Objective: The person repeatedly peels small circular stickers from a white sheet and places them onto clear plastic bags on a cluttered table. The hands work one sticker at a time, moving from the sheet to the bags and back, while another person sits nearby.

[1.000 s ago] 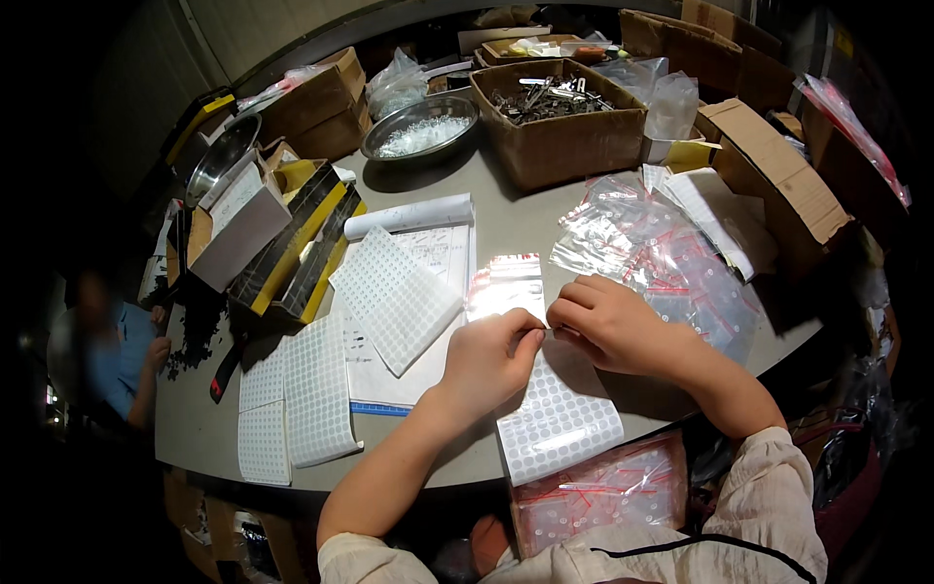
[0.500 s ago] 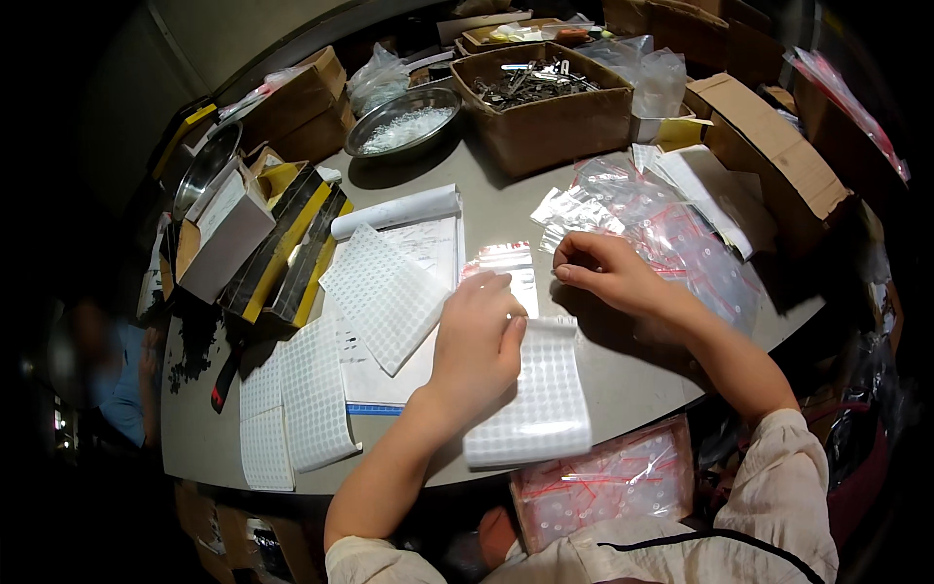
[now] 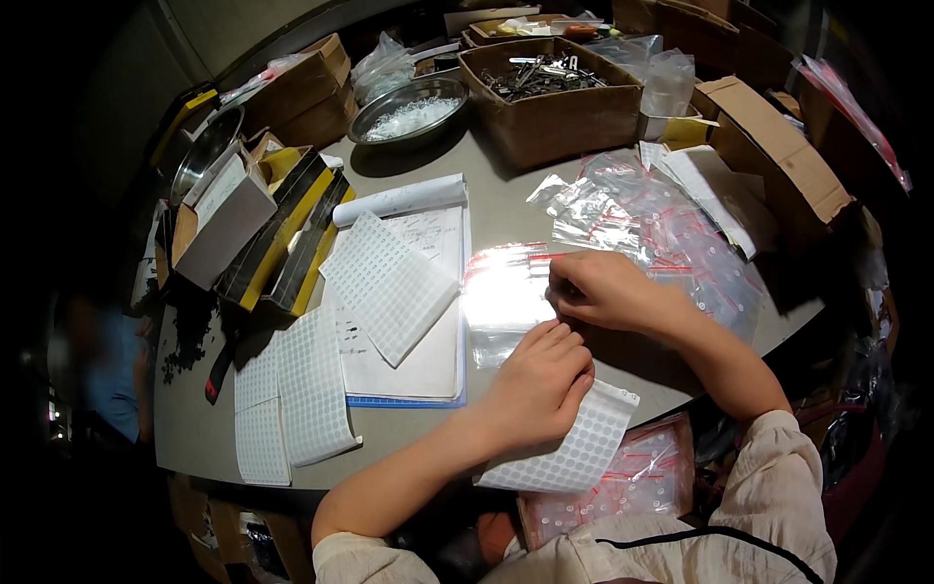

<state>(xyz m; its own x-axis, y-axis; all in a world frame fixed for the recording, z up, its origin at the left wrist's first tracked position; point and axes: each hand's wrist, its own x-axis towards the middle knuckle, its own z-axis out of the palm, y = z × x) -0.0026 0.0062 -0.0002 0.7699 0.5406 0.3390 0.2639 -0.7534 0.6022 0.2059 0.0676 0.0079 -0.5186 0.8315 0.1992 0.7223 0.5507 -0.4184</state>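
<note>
My left hand [image 3: 545, 387] has its fingers curled over a sheet of round stickers [image 3: 574, 450], which hangs tilted past the table's near edge. Just above it, my right hand [image 3: 611, 292] is closed in a pinch; what lies between its fingertips is too small to make out. Both hands' fingertips come close together at the right side of some flat, clear zip bags [image 3: 498, 297] that reflect the light strongly. More clear bags with red strips [image 3: 696, 248] lie in a heap beyond my right hand.
Other sticker sheets [image 3: 394, 287] lie on a clipboard [image 3: 449, 365] and left of it. Behind stand a metal bowl of small clear pieces [image 3: 409, 112] and a carton of metal parts [image 3: 545, 127]. Black-and-yellow boxes [image 3: 282, 238] stand left. Below the edge is a box of bags [image 3: 647, 477].
My left hand has moved right and nearer to me, and the sticker sheet has turned with it. My right hand has come slightly left and down. More of the clear bags shows now.
</note>
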